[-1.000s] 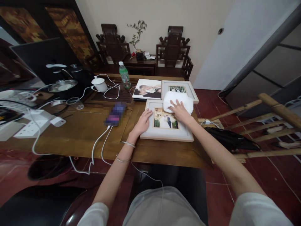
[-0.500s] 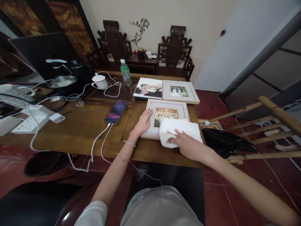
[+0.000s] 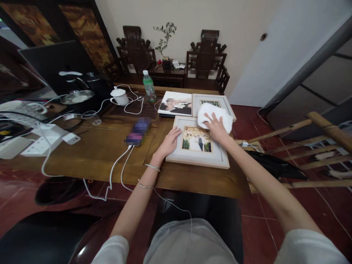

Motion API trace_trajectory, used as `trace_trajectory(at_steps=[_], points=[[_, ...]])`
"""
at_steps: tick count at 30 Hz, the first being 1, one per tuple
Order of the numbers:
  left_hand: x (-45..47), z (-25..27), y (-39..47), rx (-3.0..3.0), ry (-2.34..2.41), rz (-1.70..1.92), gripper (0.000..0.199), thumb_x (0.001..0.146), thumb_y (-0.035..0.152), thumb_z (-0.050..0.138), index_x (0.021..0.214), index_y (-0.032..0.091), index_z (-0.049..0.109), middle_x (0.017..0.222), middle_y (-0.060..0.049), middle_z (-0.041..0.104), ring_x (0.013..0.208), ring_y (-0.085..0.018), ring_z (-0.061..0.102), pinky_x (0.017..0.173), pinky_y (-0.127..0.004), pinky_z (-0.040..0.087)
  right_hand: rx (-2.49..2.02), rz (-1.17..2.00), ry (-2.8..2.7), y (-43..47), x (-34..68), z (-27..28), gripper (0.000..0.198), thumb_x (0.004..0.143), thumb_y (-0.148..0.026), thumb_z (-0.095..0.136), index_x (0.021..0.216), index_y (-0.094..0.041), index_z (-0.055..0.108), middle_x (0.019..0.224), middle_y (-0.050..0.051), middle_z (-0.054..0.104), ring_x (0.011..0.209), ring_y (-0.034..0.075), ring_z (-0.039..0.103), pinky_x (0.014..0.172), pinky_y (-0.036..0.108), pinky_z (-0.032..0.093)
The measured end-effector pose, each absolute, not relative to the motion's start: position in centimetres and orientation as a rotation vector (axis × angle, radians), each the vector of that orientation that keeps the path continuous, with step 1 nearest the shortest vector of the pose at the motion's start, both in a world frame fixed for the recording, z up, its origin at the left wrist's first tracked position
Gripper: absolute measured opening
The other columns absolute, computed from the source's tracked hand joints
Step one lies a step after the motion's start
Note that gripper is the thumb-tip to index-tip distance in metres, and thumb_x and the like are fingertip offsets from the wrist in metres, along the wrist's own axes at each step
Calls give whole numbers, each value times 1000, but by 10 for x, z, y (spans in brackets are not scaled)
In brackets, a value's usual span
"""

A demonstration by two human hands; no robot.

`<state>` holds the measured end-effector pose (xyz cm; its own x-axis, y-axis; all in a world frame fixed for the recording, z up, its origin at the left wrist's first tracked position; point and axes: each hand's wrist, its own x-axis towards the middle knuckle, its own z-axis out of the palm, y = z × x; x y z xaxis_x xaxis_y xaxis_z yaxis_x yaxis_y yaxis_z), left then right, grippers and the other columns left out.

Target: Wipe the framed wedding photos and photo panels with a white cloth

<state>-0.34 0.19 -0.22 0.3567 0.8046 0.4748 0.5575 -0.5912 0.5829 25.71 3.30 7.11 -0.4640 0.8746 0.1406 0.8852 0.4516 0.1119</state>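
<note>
A light wooden picture frame with a wedding photo lies flat near the table's front edge. My left hand rests on its left border, fingers stretched over the rim. My right hand grips a folded white towel, with its fingers spread across the top. The towel sits over the upper right corner of this frame. It also covers part of a second picture frame lying behind. To the left of that one is a photo album with a person in black and white on its cover.
On the table stand a green bottle and a white lidded cup. A phone with white cables lies left of the frame. Power strips and a kettle are further left. A bamboo rack is at the right.
My right hand has slid the towel from the near frame's lower right corner up to its far right corner, uncovering the photo. The left hand stays on the left border.
</note>
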Motion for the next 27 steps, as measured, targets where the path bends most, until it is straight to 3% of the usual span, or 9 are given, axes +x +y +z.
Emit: trace_trajectory(at_steps=[4, 10, 15, 18, 27], points=[[-3, -3, 2, 2283, 1213, 1098, 45, 85, 5, 38, 124, 16, 57, 134, -11, 55, 136, -24, 38, 113, -51, 31, -1593, -242, -2726, 33, 258, 66, 65, 74, 7, 36, 131, -18, 53, 155, 8, 25, 140, 44, 12, 101, 73, 19], [0, -5, 2, 2281, 1236, 1138, 48, 81, 2, 39, 122, 17, 59, 132, -9, 57, 135, -23, 39, 113, -51, 32, -1522, -171, -2911, -44, 248, 73, 64, 74, 5, 37, 132, -18, 54, 153, 13, 27, 138, 45, 18, 101, 72, 22], [2, -4, 0, 2283, 1261, 1123, 47, 81, 2, 38, 121, 14, 59, 132, -12, 57, 135, -24, 39, 113, -51, 32, -1414, 302, -3070, -107, 239, 108, 74, 69, 8, 36, 135, -22, 50, 153, 9, 27, 137, 42, 25, 100, 66, 33], [1, -4, 0, 2300, 1261, 1097, 48, 82, 3, 39, 125, 15, 57, 134, -11, 55, 136, -25, 37, 113, -52, 31, -1272, 497, -3064, -125, 230, 117, 75, 69, 7, 37, 135, -25, 50, 153, 6, 28, 138, 38, 24, 103, 62, 33], [2, -4, -1, 2319, 1276, 1023, 42, 89, 15, 39, 128, 13, 53, 140, -13, 48, 139, -26, 32, 114, -52, 27, -1357, 86, -2835, -40, 236, 77, 71, 67, 8, 36, 131, -19, 52, 154, 8, 26, 142, 34, 15, 107, 64, 25]])
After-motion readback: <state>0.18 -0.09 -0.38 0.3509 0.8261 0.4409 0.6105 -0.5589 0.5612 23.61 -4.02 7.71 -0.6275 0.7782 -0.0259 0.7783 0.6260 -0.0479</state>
